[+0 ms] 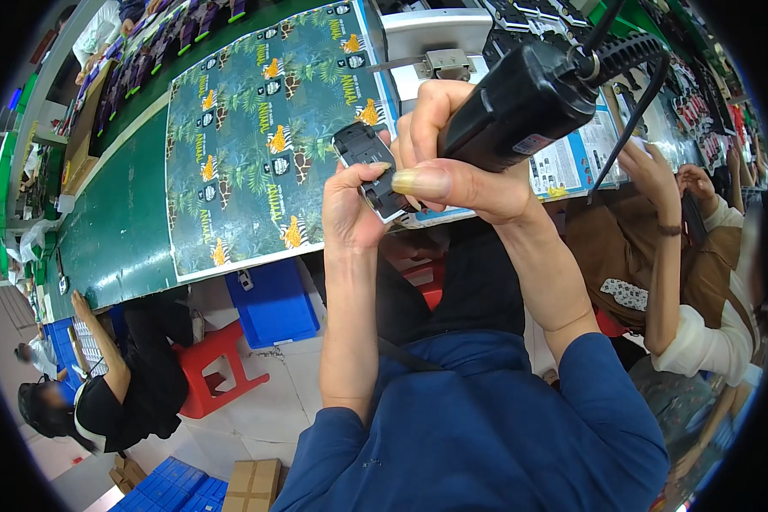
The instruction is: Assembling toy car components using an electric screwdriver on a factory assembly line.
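Note:
My left hand (350,209) grips a small toy car (360,145) by its edges, its black underside facing up and a light body edge showing along the rim. My right hand (495,196) is wrapped round a thick black electric screwdriver (520,111), with a cable leaving its upper end. The tool slants down toward the car. Its tip is hidden behind my right thumb and fingers, so I cannot tell whether it touches the car. Both hands are close together over the table's near edge.
A sheet printed with animals (273,162) covers part of the green table (115,230). A metal fixture (446,64) and black parts (533,17) lie beyond my hands. Co-workers sit left (102,401) and right (657,247). Below are a blue tray (273,303) and a red stool (218,375).

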The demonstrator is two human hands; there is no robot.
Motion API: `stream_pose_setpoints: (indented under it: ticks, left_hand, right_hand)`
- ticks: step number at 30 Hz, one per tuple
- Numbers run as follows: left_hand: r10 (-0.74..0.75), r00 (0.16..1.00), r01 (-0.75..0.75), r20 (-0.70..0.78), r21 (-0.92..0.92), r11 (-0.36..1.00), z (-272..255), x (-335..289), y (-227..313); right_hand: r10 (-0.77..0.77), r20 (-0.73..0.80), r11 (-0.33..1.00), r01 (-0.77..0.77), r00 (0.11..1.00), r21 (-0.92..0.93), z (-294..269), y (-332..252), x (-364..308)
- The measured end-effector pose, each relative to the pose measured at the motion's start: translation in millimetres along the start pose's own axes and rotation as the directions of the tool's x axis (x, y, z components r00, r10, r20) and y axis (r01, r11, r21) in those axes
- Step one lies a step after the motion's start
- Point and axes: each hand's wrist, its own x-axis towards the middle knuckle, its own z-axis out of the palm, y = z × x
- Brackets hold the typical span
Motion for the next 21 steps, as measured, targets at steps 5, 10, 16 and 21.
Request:
stream_pose_setpoints:
  ticks: [5, 10, 16, 21]
  left_hand:
    - [-0.122, 0.991, 0.122, -0.059, -0.006, 0.993, -2, -4, 8]
    - [0.145, 0.988, -0.126, -0.044, 0.29, 0.949, 17, -16, 38]
    - [0.066, 0.619, -0.486, 0.782, 0.448, -0.751, -19, 23, 116]
    - [-0.098, 0.753, -0.253, 0.651, 0.148, -0.956, -83, -16, 237]
  right_hand:
    - [-0.009, 0.032, 0.999, 0.008, 0.999, 0.031, -3, -4, -1]
    - [-0.279, 0.163, 0.942, 0.237, 0.946, 0.237, -9, -24, 2]
    - [-0.272, -0.002, 0.962, 0.272, 0.962, 0.033, -48, -60, -37]
    - [-0.235, -0.036, 0.971, 0.236, 0.971, 0.037, -51, -43, -42]
